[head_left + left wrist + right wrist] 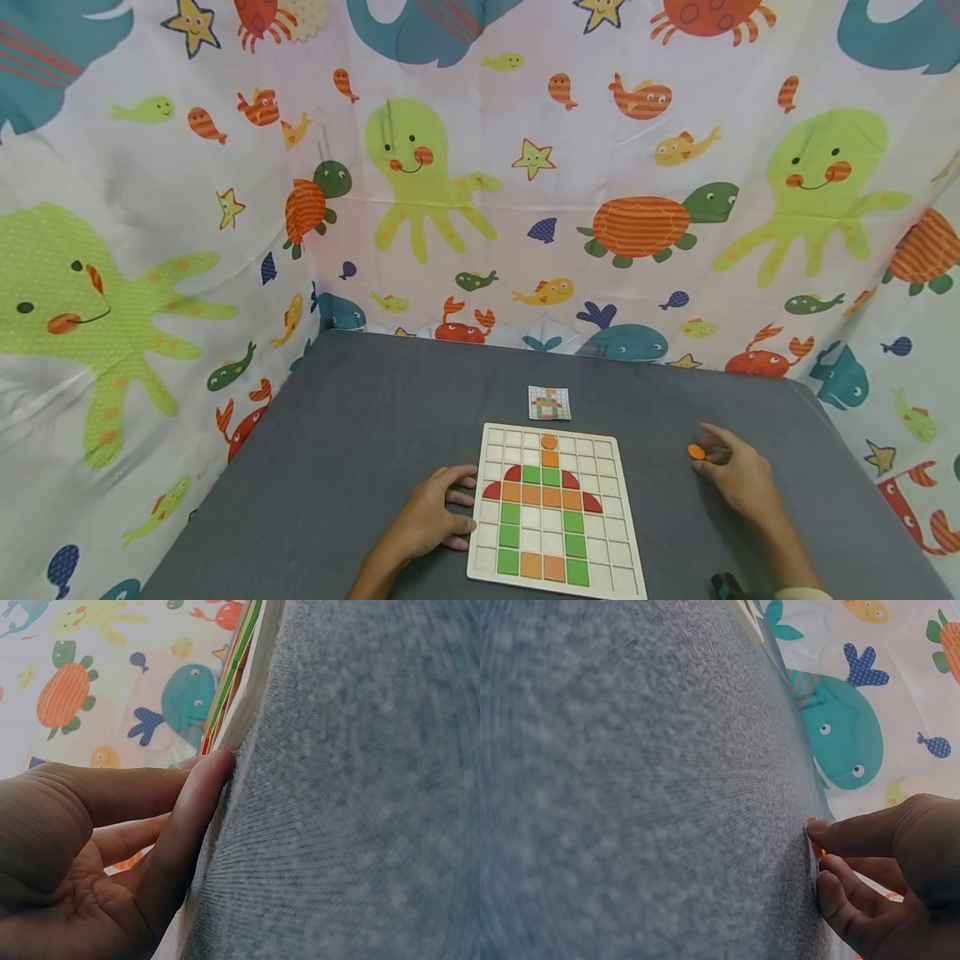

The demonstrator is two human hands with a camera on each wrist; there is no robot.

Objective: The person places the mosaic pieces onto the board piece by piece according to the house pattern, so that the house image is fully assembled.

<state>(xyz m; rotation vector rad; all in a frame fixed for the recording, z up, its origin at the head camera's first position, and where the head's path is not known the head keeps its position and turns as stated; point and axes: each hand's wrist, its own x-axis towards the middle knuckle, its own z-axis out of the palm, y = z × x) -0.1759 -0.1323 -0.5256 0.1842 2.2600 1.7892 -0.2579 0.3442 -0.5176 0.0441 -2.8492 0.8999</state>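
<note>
A square, pale wooden grid board lies on the grey table. On it, orange and green squares, several red quarter-round pieces and an orange round piece at the top form a figure. My left hand rests at the board's left edge; in the left wrist view, its fingertips are right against the rim. Well right of the board, my right hand pinches a small orange disc low over the cloth. Only a sliver of that disc shows by the thumb in the right wrist view.
A small pattern card with a similar coloured figure lies just behind the board. A dark object sits at the front edge near the right forearm. A cloth curtain printed with sea animals surrounds the table at the back and sides.
</note>
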